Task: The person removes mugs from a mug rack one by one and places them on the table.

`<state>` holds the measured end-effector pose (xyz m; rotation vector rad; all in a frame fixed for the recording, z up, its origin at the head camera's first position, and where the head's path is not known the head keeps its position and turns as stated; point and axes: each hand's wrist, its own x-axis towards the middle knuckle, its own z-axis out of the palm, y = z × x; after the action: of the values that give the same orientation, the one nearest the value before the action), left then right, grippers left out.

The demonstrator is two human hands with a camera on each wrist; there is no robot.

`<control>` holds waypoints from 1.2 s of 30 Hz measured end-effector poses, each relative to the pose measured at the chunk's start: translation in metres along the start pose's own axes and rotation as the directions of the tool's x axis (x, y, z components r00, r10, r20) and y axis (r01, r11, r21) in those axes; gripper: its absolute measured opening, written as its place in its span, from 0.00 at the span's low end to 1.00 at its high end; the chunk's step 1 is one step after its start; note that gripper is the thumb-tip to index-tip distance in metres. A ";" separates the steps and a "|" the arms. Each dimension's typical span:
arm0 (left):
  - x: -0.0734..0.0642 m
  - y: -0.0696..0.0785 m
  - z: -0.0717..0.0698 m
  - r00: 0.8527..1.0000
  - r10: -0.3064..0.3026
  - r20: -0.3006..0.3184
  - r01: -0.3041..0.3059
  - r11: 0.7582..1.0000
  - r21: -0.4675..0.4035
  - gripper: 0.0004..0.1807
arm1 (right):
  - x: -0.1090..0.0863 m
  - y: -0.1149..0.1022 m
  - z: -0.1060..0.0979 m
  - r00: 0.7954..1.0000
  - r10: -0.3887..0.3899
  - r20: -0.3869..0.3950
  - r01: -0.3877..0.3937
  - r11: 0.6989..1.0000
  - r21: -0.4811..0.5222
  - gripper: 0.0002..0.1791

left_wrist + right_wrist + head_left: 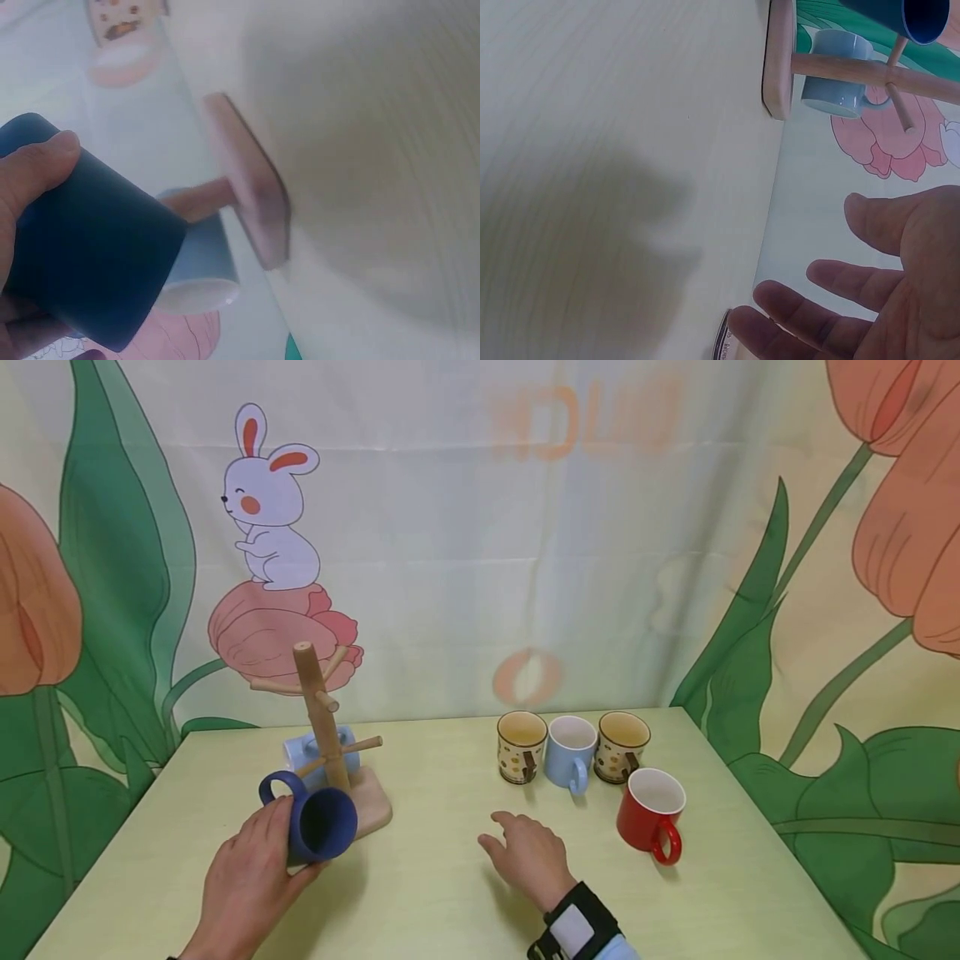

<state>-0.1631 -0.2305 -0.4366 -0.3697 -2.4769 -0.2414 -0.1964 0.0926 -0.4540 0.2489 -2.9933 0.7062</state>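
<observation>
My left hand grips a dark blue mug by its body, thumb on one side and fingers on the other. The mug is tilted, mouth toward the head camera and handle up at its left, by a lower peg of the wooden mug tree; whether the peg passes through the handle cannot be told. Behind the post a light blue mug is on the tree, off the table. Over the table's middle my right hand holds nothing, its fingers spread and loosely bent.
Two patterned mugs flank another light blue mug at the back right of the table. Closer in stands a red mug, handle toward the front. A printed curtain hangs behind the table.
</observation>
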 end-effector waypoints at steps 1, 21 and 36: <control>0.000 0.003 -0.002 1.000 -0.024 0.020 0.024 1.000 -0.020 0.56 | 0.000 0.000 0.000 1.000 0.001 0.000 -0.001 1.000 -0.001 0.23; 0.022 0.046 0.002 0.949 -0.096 0.299 0.214 0.894 -0.394 0.55 | 0.011 0.010 -0.017 0.998 -0.051 -0.026 0.050 0.998 -0.041 0.23; 0.039 0.065 0.046 0.872 0.099 0.479 0.315 0.635 -0.705 0.45 | 0.031 0.023 -0.029 0.981 -0.165 0.104 0.166 0.986 0.003 0.22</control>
<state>-0.1979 -0.1498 -0.4438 -0.6905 -2.7512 -1.4708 -0.2303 0.1217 -0.4359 0.5437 -3.0238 0.6877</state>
